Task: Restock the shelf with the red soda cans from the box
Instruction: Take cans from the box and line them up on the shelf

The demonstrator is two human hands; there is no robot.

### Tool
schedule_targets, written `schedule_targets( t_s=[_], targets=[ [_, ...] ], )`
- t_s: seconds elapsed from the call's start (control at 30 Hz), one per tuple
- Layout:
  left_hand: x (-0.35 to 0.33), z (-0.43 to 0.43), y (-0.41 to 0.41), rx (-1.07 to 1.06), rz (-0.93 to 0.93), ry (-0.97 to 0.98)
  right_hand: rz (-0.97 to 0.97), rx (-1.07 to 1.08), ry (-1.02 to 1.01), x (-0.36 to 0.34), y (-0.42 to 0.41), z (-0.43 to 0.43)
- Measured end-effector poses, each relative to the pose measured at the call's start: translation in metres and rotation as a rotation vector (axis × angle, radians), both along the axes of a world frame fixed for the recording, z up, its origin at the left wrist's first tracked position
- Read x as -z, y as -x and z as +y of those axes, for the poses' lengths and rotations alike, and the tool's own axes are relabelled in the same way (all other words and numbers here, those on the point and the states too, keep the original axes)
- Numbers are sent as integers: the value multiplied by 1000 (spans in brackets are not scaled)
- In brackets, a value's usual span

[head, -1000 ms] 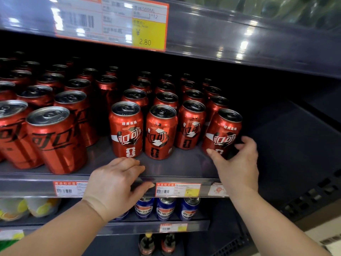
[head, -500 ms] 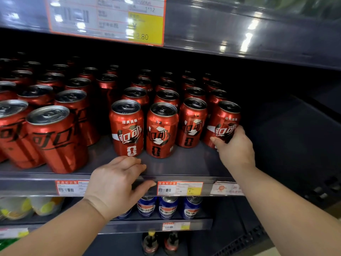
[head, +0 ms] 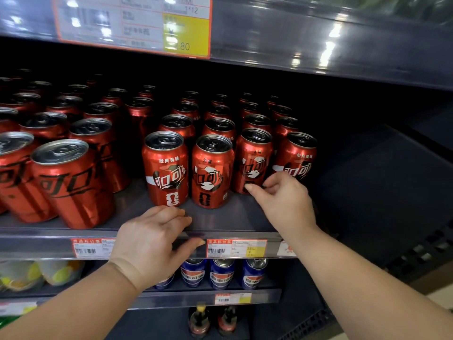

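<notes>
So we're at the tidy-up bit. The right hand [head: 282, 200] is down low at the front of the end can [head: 297, 155], the last one in the front row of red cans [head: 166, 168] on the shelf [head: 220, 220]. Its fingers are curled in against the can's lower front, with the thumb poking left toward the neighbour. We honestly can't tell if that's a real grip or just a nudge. The left hand [head: 152, 241] is parked on the shelf's front lip, fingers flat and together, holding nothing.

Tip from us: keep handling it low like this. These cans stand close, and a shove up high would likely tip one into the next. Slide it till it lines up with the row, logo facing out.

The box isn't in view. The shelf looks like smooth dark metal, so cans should slide easily, and it runs on to the right past the end can. There are price tags [head: 236, 249] on the rail, blue cans [head: 220, 273] one level down and a big label [head: 137, 23] overhead. It's a shop aisle, with light glare on the upper shelf edge.
</notes>
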State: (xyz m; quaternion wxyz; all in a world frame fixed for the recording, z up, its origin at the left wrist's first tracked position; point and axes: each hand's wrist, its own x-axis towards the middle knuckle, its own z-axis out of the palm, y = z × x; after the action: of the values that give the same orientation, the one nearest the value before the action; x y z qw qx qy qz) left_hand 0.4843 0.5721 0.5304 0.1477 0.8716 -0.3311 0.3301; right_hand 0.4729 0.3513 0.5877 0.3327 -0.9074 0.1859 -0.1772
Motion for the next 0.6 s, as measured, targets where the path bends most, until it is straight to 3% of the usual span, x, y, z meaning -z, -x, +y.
schedule_targets(
  t_s=[0.13,0.6],
  targets=[
    [-1,0,0,-1,4,-6,80,46,91,-3,-16,7],
    [-2,-1,0,-37,48,-40,77,97,202,7,-19,11]
  ],
)
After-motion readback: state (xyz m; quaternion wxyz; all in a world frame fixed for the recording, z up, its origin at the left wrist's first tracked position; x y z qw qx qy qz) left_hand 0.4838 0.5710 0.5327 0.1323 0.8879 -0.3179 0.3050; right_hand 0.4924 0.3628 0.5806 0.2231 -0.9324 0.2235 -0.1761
